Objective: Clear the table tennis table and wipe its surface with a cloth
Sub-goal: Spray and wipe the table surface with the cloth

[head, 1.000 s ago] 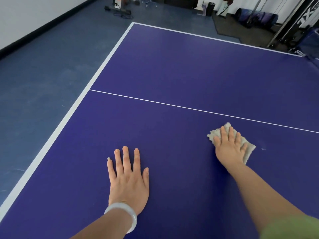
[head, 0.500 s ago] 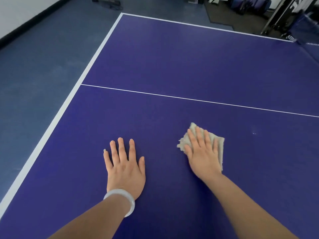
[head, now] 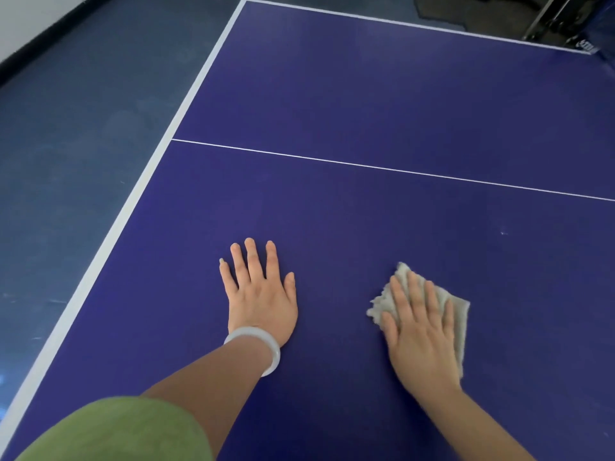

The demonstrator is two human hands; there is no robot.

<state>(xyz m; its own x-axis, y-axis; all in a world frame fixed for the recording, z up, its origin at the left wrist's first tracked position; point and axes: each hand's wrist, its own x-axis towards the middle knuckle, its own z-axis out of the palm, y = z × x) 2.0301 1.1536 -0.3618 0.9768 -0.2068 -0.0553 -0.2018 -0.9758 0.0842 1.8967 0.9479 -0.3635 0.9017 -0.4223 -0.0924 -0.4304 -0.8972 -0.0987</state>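
The dark purple-blue table tennis desk [head: 366, 94] fills most of the view, its flat top bordered by a broad white edge line [head: 133, 207] on the left and along the far side. A thin white centre line [head: 382, 168] crosses it from left to right. Beyond the left edge lies a dull blue-grey floor [head: 83, 144], and in the top left corner a pale wall [head: 20, 15] meets it along a black skirting strip [head: 43, 38]. Dark metal equipment [head: 549, 18] stands past the far right corner, too cut off to identify.

A green short sleeve [head: 116, 430] covers the upper part of the left arm at the bottom left. The left hand [head: 261, 294] lies palm down on the desk, fingers straight and slightly spread, holding nothing. Well to its right, the right hand [head: 421, 334] also lies flat with straight fingers and presses down on a pale beige, fluffy, crumpled cloth [head: 457, 311]. The cloth sits on the near half of the desk, on the near side of the centre line, and sticks out beyond the fingertips and on both sides of the hand.

A smooth translucent white bangle [head: 269, 344] circles the left wrist. A tiny white speck [head: 503, 232] marks the desk beyond the cloth, to its right.
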